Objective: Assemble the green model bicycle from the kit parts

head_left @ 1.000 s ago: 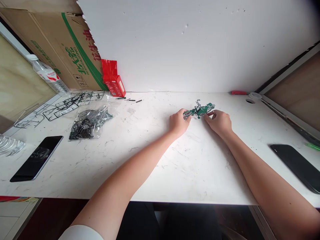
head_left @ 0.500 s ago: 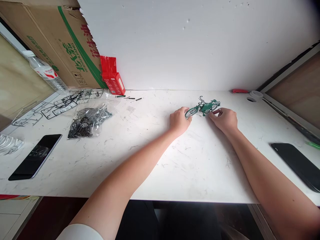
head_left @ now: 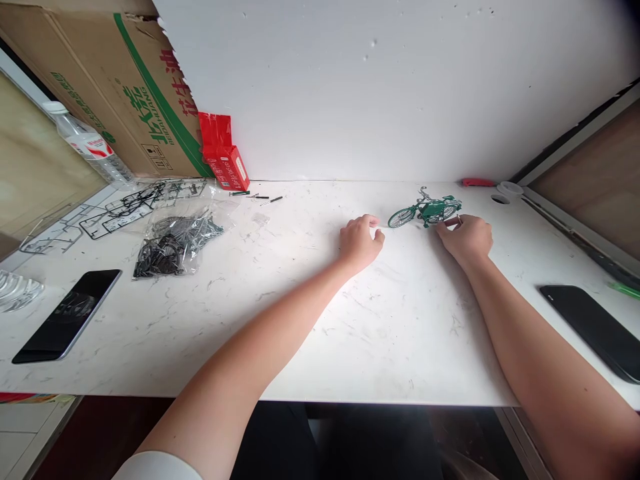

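A small green model bicycle (head_left: 433, 211) stands upright on the white tabletop, its front wheel pointing left. My right hand (head_left: 467, 239) pinches it low at the rear wheel, where the fingertips partly hide the contact. To the left of the front wheel, my left hand (head_left: 361, 243) rests on the table, thumb and forefinger apart. A small gap separates it from the bicycle, and it holds nothing.
At left lie a clear bag of dark parts (head_left: 175, 243), black sprue frames (head_left: 123, 210) and a phone (head_left: 67, 317). A red box (head_left: 230, 167) and small tools (head_left: 257, 197) are at the back. A black phone-like slab (head_left: 593, 327) lies at right.
The bicycle has moved right together with my right hand. My left hand has let go of the front wheel and stayed about where it was.
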`<control>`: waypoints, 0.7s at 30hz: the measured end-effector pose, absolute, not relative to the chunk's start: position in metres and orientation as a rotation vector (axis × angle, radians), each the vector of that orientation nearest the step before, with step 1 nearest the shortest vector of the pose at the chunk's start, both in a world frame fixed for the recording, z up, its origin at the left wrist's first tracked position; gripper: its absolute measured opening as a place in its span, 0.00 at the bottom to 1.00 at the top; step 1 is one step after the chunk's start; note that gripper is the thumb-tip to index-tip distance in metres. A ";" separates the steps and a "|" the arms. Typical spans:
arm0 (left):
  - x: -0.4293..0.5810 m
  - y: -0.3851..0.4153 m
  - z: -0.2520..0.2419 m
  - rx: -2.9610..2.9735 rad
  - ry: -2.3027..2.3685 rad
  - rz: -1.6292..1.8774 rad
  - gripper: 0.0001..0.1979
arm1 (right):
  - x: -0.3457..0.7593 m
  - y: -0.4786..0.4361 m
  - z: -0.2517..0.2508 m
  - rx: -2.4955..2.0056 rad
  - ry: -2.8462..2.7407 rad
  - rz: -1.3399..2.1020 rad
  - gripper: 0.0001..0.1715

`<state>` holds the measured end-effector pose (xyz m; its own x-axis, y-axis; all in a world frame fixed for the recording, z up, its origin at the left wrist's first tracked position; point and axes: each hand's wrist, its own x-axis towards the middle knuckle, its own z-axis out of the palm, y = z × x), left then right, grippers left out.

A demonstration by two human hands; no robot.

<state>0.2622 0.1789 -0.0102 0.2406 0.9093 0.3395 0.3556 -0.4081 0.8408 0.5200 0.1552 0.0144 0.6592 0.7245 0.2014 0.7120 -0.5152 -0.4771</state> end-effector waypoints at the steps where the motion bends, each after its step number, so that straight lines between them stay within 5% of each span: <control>1: 0.262 0.179 -0.010 1.895 1.153 1.128 0.07 | 0.523 0.155 0.015 -2.369 -1.080 0.028 0.08; 11: 0.261 0.177 -0.007 1.984 1.175 1.036 0.09 | 0.530 0.153 0.017 -2.466 -1.017 0.044 0.12; 17: 0.264 0.176 -0.005 2.063 1.182 1.089 0.11 | 0.527 0.150 0.027 -2.401 -0.942 -0.063 0.34; 21: 0.242 0.168 0.006 2.253 1.124 1.060 0.13 | 0.541 0.151 0.027 -2.163 -0.925 -0.286 0.30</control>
<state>0.2418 0.1676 0.0061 0.3868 0.8053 0.4494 0.4963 -0.5925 0.6345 0.5410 0.1514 0.0274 0.7137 0.5273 0.4609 0.6955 -0.4555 -0.5557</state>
